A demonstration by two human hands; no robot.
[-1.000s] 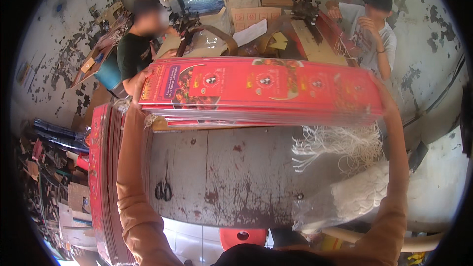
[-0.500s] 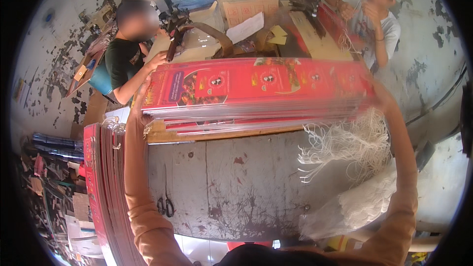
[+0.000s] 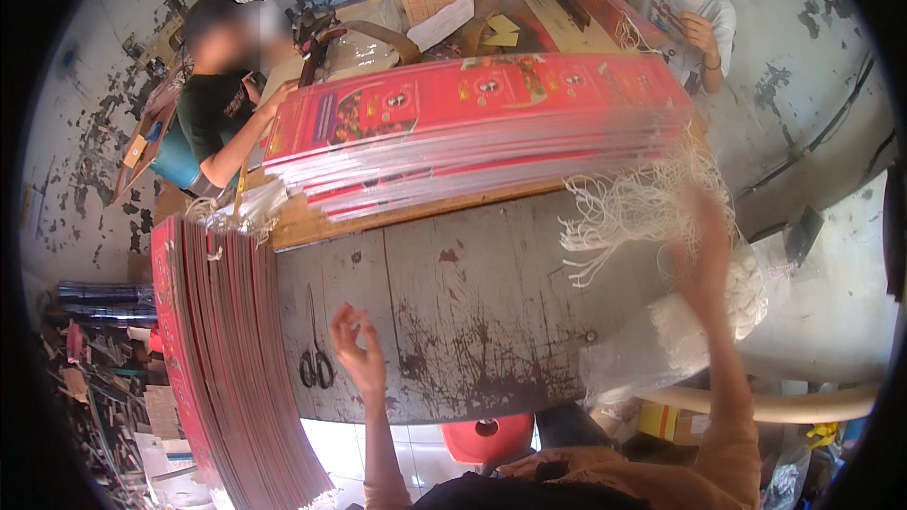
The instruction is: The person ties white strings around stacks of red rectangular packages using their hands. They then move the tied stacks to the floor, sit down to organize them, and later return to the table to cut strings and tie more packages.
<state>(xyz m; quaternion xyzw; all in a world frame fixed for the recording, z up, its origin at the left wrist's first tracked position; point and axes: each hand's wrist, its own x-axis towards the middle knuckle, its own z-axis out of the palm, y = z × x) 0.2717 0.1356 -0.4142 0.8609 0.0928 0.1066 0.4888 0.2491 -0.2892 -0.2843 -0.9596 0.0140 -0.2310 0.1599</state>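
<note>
A thick stack of flat red printed paper bags (image 3: 472,127) lies across the far side of the worn grey table (image 3: 491,321), its edges blurred. My left hand (image 3: 357,349) hovers over the table's near part with fingers apart and nothing in it, just right of a pair of black scissors (image 3: 315,364). My right hand (image 3: 704,246) is raised and blurred at the right, empty, beside a bundle of white strings (image 3: 633,212) that hangs from the stack's right end.
A second pile of red bags (image 3: 227,368) stands on edge along the table's left side. A clear plastic bag of white cords (image 3: 699,321) sits at the right edge. Two other people (image 3: 222,104) (image 3: 690,0) work at the far side among cardboard and tools. A red stool (image 3: 487,434) stands below.
Both hands held the red stack up by its ends before. Now the stack rests on the table and both hands have let go and drawn back toward me.
</note>
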